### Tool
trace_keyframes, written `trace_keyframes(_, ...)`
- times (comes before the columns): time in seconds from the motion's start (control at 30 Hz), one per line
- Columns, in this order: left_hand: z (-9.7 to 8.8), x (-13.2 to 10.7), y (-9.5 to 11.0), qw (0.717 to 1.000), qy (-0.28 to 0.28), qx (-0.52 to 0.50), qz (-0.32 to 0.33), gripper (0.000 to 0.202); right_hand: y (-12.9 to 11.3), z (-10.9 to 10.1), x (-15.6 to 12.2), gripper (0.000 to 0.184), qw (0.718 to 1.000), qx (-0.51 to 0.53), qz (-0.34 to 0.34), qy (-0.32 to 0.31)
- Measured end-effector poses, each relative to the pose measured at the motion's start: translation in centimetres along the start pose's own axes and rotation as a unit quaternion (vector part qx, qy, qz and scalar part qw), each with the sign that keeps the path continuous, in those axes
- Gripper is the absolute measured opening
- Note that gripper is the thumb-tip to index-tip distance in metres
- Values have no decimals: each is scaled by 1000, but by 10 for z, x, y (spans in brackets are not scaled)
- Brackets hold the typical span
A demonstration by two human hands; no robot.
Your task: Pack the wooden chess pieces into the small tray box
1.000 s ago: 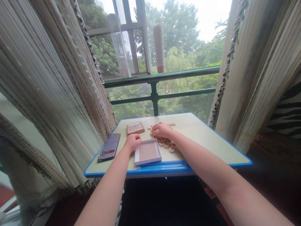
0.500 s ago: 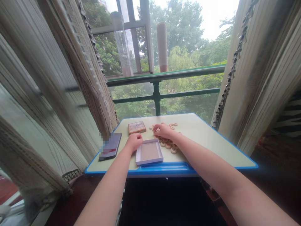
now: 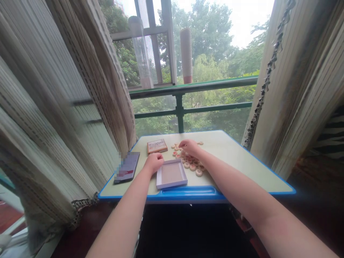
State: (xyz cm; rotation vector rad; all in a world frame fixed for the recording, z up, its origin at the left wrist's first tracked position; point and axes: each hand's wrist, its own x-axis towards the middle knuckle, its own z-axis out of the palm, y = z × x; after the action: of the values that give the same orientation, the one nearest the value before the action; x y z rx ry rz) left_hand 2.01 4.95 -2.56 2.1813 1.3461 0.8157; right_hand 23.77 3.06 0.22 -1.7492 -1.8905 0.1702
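My left hand is closed at the far left corner of a shallow, open cardboard box, its fingers curled against the rim. Nothing lies inside the box. Right of it is a loose heap of round wooden Chinese chess pieces with red and dark characters. Over the far part of the heap is my right hand, fingertips drawn together and pointing down among the pieces. Whatever is between those fingertips is hidden.
A flat box with a printed lid lies behind my left hand. A dark, flat case rests at the table's left edge. The pale table has a blue rim and a front groove. Curtains hang on both sides; a green railing stands behind.
My right hand has moved slightly right over the heap, uncovering several pieces on its left. My left hand stays at the box corner. The view has shifted a little.
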Motion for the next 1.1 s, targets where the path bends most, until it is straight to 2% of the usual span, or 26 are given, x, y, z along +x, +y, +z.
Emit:
trace_keyframes(0.27,-1,1,-3,1000,-2,-2,-1,11,25,-20,4,31,983,-116,124,72)
trace_keyframes(0.4,-1,2,-5,1000,-2,2,5,11,39,-22,4,39,967,-146,201,59)
trace_keyframes(0.47,-2,2,-7,1000,-2,7,6,11,45,-20,6,37,964,-144,221,41)
trace_keyframes(0.6,-1,4,-9,1000,-3,15,6,12,53,-16,10,28,969,-121,217,16)
trace_keyframes(0.77,1,4,-7,1000,-6,15,9,11,55,-16,11,27,978,-61,199,5)
trace_keyframes(1.1,2,3,-5,1000,-2,18,11,12,35,-16,1,30,978,62,194,-34)
